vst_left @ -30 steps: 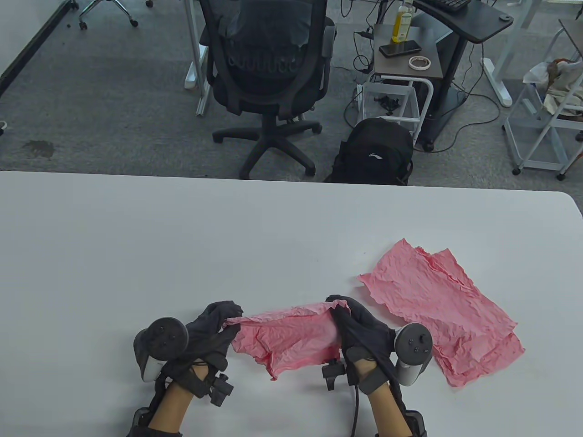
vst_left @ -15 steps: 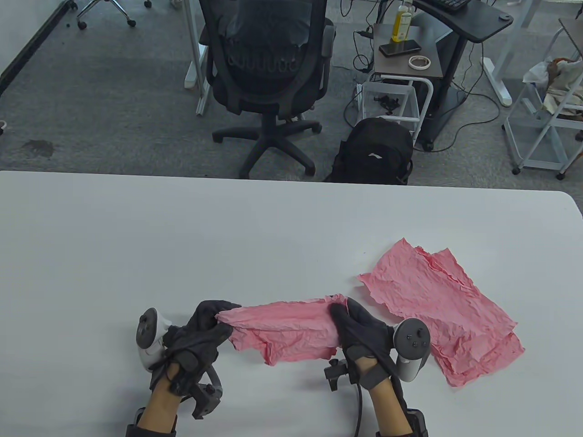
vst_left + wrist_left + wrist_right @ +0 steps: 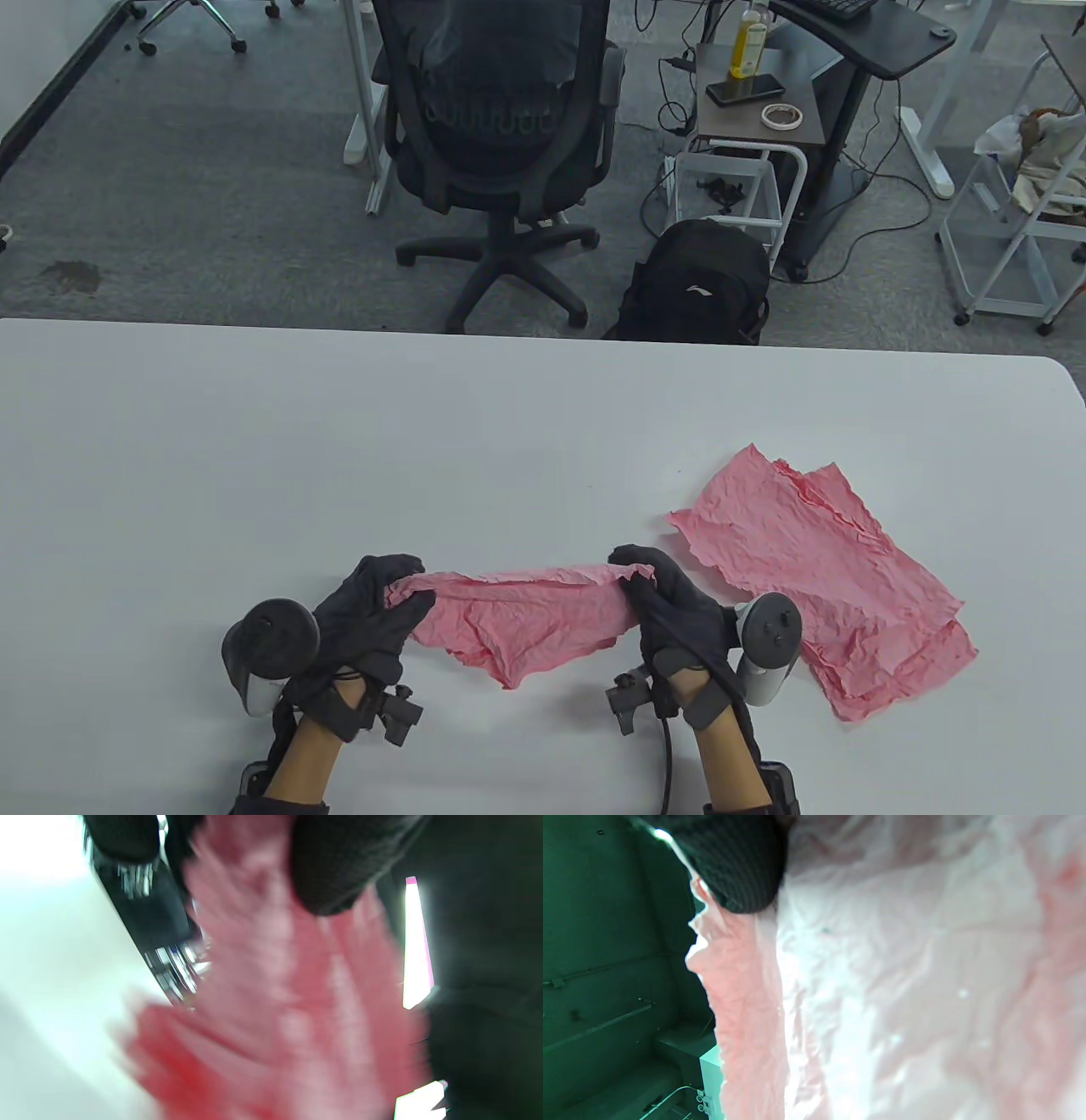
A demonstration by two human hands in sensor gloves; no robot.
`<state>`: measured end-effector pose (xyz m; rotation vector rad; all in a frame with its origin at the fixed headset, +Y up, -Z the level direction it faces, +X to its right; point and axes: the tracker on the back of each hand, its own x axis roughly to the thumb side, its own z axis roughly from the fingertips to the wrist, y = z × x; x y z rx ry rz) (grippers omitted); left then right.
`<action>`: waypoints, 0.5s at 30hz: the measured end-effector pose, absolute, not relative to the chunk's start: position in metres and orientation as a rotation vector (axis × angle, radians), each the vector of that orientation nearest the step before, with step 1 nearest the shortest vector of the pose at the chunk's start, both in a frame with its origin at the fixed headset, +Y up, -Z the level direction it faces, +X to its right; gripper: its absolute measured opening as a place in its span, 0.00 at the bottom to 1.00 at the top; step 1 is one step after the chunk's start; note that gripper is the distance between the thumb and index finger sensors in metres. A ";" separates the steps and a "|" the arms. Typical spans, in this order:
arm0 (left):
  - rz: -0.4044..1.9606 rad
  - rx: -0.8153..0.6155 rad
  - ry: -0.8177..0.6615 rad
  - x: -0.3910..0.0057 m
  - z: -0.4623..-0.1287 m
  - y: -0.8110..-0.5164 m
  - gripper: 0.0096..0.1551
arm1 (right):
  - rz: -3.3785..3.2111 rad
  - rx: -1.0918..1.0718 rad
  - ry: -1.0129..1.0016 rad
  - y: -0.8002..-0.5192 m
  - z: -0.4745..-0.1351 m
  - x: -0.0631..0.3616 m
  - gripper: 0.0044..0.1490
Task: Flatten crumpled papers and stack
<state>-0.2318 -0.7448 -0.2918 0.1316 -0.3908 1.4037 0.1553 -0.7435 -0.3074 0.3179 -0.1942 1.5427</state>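
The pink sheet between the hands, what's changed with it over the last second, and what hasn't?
The left hand has slid further left along the table, drawing the pink sheet wider between the hands. The right hand has barely moved. Both hands still grip the sheet's ends, and it stays creased, its lower edge sagging. The stack of flattened pink papers on the right lies as before.

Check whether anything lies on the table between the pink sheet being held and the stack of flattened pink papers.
Nothing visible does. The pink sheet hangs stretched between the left hand and the right hand, and only bare white table separates it from the stack of flattened papers just right of the right hand.
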 end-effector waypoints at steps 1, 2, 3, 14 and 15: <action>1.553 0.064 -0.415 -0.231 -0.292 -0.747 0.26 | 1.525 0.319 -0.171 -0.745 -0.308 0.155 0.24; 1.696 -0.008 -0.450 -0.228 -0.292 -0.750 0.26 | 1.503 0.321 -0.139 -0.747 -0.308 0.153 0.24; 1.723 -0.028 -0.480 -0.227 -0.294 -0.751 0.26 | 1.489 0.322 -0.120 -0.748 -0.308 0.152 0.24; 0.634 0.409 -0.316 -0.229 -0.280 -0.723 0.35 | 1.068 0.607 0.216 -0.753 -0.314 0.133 0.25; 0.688 0.394 -0.288 -0.229 -0.279 -0.725 0.35 | 1.033 0.609 0.222 -0.752 -0.313 0.130 0.25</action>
